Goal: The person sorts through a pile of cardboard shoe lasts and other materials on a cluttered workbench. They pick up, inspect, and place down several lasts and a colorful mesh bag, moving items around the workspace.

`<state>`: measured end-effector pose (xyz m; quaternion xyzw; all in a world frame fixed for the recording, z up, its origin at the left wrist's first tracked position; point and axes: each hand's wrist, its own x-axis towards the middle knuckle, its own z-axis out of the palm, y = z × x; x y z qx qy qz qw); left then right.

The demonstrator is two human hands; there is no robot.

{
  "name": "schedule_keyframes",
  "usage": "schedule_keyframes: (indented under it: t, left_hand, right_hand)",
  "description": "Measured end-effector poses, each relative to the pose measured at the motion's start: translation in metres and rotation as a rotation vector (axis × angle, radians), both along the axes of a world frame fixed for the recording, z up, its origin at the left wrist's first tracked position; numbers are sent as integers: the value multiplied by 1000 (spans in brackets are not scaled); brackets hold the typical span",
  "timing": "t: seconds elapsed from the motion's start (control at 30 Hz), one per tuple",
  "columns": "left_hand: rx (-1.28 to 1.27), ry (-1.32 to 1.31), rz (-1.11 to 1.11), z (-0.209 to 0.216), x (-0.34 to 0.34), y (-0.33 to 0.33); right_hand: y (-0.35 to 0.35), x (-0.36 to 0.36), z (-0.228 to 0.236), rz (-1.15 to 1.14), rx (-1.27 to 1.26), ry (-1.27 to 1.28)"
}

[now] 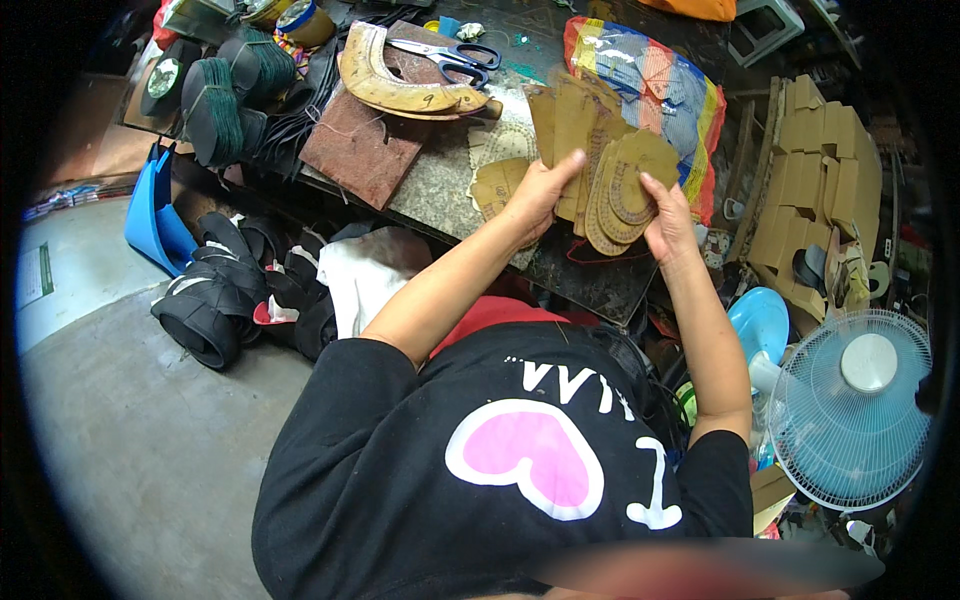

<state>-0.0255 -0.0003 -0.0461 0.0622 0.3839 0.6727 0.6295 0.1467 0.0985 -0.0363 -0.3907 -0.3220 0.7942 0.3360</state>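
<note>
Over the near right corner of the worktop (430, 192), two bare hands held a fanned bundle of tan templates (612, 185). The left hand (545, 193) was partly closed, its thumb laid across the bundle's left part; the right hand (671, 222) was partly closed too, its thumb on the rounded pieces at the right, and most of its fingers were hidden. Another tan template (497, 183) lay on the worktop just beside the left wrist. Toward the far edge, scissors (452, 56) rested on curved yellowish templates (405, 97), which lay on a reddish-brown board (362, 150). A striped woven bag (668, 78) lay along the right edge, and spools of green cord (209, 108) stood by the left end.
</note>
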Motion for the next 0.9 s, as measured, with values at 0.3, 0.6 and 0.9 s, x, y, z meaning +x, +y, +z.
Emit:
schedule_keyframes:
  t: [0.3, 0.6, 0.9]
  left_hand:
    - [-26, 129, -24, -4, -9, 0]
    - [-34, 171, -58, 0, -7, -4]
    - [-58, 150, 97, -1, 4, -2]
  right_hand:
    - [-1, -4, 5, -81, 0, -9]
    - [-1, -4, 11, -77, 40, 0]
    - [4, 3, 3, -135, 96, -30]
